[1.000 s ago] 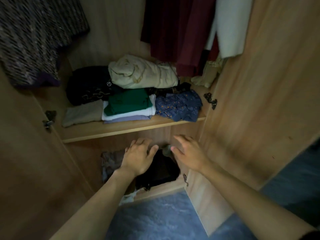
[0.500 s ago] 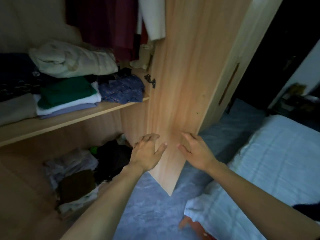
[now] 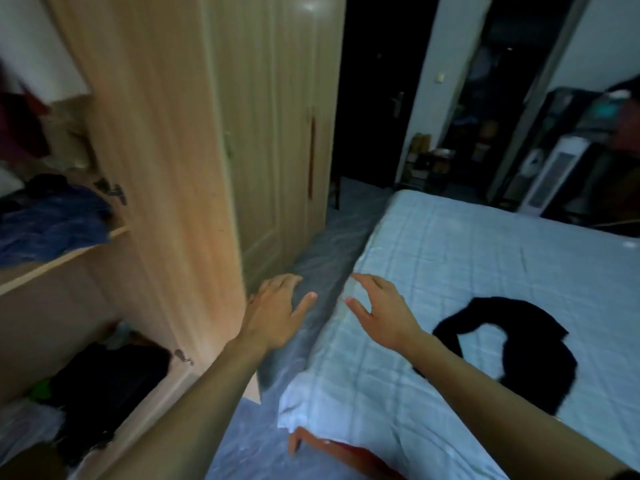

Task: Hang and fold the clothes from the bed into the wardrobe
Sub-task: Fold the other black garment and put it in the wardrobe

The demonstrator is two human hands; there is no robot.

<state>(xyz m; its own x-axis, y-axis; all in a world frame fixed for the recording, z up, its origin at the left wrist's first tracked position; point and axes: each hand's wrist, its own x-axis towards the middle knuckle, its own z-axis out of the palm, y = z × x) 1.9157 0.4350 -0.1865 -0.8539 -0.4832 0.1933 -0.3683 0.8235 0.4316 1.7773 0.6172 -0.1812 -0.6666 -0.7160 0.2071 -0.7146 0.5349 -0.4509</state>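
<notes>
A black garment (image 3: 519, 351) lies crumpled on the pale blue bed (image 3: 467, 258) at the right. The open wardrobe (image 3: 166, 168) stands at the left, with a blue folded piece (image 3: 52, 223) on its shelf and dark clothes (image 3: 104, 386) in the bottom compartment. My left hand (image 3: 277, 310) hovers empty with relaxed fingers over the floor strip between wardrobe and bed. My right hand (image 3: 381, 310) is over the bed's near edge, fingers spread and holding nothing, left of the black garment.
The open wardrobe door (image 3: 166, 216) juts toward me between the shelves and the bed. A narrow strip of blue floor (image 3: 332, 237) runs along the bed. A dark doorway (image 3: 374, 98) and a white appliance (image 3: 550, 174) are at the back.
The view has swung right from the wardrobe shelves to the bed, bringing the black garment into sight. Both empty hands moved away from the bottom compartment toward the bed.
</notes>
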